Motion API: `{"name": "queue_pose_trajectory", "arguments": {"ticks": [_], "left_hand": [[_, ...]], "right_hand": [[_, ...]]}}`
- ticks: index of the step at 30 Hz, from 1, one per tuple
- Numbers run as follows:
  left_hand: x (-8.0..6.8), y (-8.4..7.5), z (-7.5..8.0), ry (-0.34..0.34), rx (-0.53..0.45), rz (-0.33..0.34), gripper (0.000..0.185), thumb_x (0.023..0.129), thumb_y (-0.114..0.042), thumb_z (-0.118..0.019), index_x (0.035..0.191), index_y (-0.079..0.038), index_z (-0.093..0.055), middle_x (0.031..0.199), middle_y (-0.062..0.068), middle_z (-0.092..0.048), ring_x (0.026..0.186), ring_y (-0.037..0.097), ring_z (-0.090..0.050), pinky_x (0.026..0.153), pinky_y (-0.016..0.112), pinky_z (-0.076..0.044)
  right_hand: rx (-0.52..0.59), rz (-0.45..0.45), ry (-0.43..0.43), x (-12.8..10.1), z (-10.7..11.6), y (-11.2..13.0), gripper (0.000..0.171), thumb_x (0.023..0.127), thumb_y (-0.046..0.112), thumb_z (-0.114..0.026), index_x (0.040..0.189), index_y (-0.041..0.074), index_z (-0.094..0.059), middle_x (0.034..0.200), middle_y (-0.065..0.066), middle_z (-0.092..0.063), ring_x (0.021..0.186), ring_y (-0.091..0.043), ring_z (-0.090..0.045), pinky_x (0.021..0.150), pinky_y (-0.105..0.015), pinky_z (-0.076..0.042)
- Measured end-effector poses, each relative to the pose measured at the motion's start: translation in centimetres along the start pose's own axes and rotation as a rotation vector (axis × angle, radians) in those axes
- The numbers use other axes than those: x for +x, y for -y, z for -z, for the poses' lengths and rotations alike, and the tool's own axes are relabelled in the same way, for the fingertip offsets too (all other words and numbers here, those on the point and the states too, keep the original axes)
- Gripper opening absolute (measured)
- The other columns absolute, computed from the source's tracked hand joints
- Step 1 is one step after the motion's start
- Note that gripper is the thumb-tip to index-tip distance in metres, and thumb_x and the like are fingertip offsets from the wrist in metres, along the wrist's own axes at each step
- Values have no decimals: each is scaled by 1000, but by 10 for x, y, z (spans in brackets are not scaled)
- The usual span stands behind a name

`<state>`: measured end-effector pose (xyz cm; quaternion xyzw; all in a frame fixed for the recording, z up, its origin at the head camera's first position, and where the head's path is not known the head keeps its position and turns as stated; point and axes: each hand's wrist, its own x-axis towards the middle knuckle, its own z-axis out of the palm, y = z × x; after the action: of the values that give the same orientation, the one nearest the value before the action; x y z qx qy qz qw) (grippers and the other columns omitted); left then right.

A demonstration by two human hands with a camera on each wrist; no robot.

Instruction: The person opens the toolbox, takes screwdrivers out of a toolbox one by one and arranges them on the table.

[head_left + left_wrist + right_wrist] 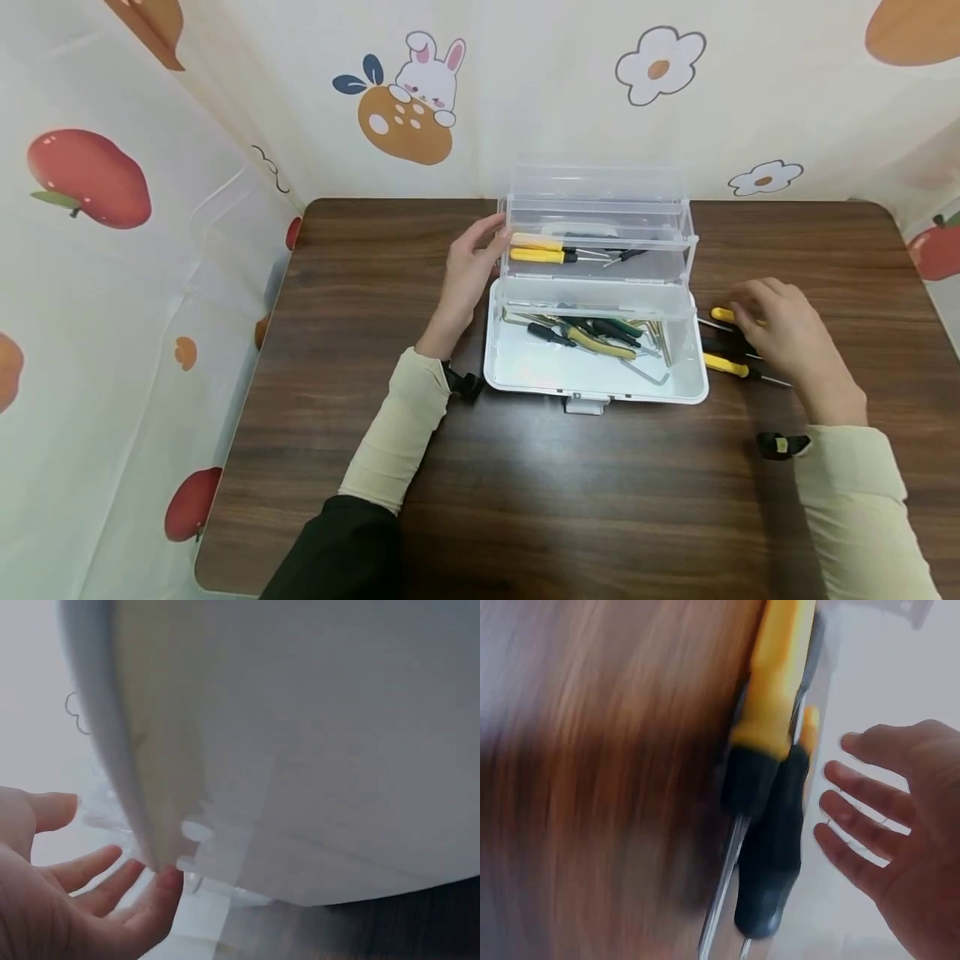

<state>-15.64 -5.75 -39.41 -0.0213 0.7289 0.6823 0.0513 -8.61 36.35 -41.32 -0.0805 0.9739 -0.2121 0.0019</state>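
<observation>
A white toolbox [592, 385] sits on the table with its clear lid and tray [600, 212] raised. My left hand [472, 262] is at the tray's left side; in the left wrist view its fingertips [166, 881] are right at the box's edge, thumb apart. In the tray lie yellow-handled screwdrivers [536, 256]. Yellow-handled pliers [600, 343] and several hex keys [660, 342] lie in the base. My right hand [783, 325] hovers by a yellow-and-black screwdriver [776, 682] and a black-handled one [772, 847] right of the box, fingers spread in the right wrist view, holding nothing.
The box's front latch [585, 406] hangs over the wooden table [585, 500]. A patterned cloth [540, 83] hangs behind the table's far edge, and another sheet covers the left side.
</observation>
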Motion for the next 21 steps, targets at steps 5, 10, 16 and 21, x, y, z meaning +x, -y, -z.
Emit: {"name": "queue_pose_trajectory", "arguments": {"ticks": [5, 10, 16, 21], "left_hand": [[-5, 2, 4, -72, 49, -9, 40, 104, -23, -66, 141, -12, -64, 138, 9, -65, 101, 20, -68, 94, 54, -56], [-7, 9, 6, -89, 59, 68, 43, 104, -21, -66, 145, -11, -60, 140, 12, -62, 111, 26, -67, 100, 53, -55], [-4, 18, 3, -26, 67, 192, 51, 105, -25, -62, 152, -10, -53, 149, 14, -60, 129, 25, -61, 104, 45, -54], [-2, 25, -1, 13, 53, 195, 49, 105, -22, -61, 150, -3, -55, 144, 17, -64, 133, 25, -62, 112, 40, -49]], "right_hand": [[196, -89, -72, 5, -6, 27, 39, 110, 23, -49, 139, -1, -59, 136, -30, -58, 120, -47, -56, 97, -63, -46], [377, -213, -83, 15, -16, 46, 54, 111, 42, -41, 155, 12, -49, 153, -23, -53, 135, -45, -53, 105, -63, -46], [591, -315, -45, 26, -33, 58, 60, 112, 44, -33, 163, 12, -35, 164, -22, -41, 146, -45, -44, 113, -68, -40], [715, -395, -41, 27, -43, 62, 59, 113, 45, -28, 166, 18, -29, 169, -18, -33, 151, -44, -37, 117, -70, -35]]}}
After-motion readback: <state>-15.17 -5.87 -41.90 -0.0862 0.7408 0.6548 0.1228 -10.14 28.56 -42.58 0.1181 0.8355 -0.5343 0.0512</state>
